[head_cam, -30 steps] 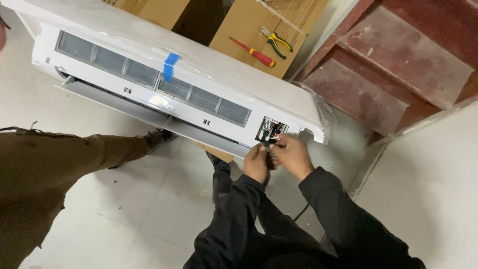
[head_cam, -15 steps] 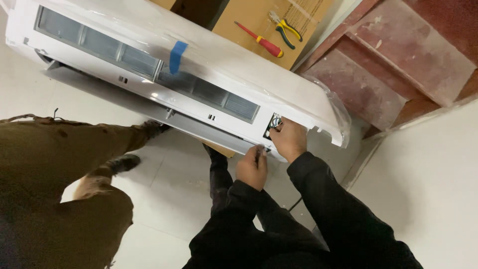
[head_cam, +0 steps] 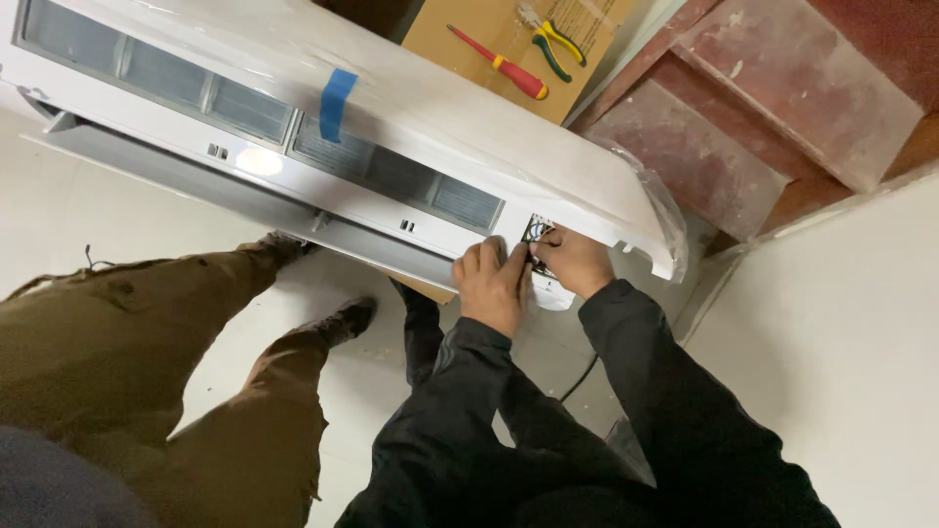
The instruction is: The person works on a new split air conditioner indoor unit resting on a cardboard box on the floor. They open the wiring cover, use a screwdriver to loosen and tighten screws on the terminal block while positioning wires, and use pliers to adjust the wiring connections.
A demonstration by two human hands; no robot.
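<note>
Both hands work at the wiring bay on one end of a white indoor air-conditioner unit.

The air-conditioner unit (head_cam: 411, 127) lies with its long axis running from upper left to lower right in view, vent side facing the person, a blue tape strip (head_cam: 336, 104) across its top. The left hand (head_cam: 496, 284) and right hand (head_cam: 572, 260) sit close together at the wiring bay (head_cam: 536, 235), fingers curled; what they grip I cannot tell. A red screwdriver (head_cam: 499, 63) and pliers (head_cam: 550, 39) lie on cardboard (head_cam: 440, 39) beyond.
</note>
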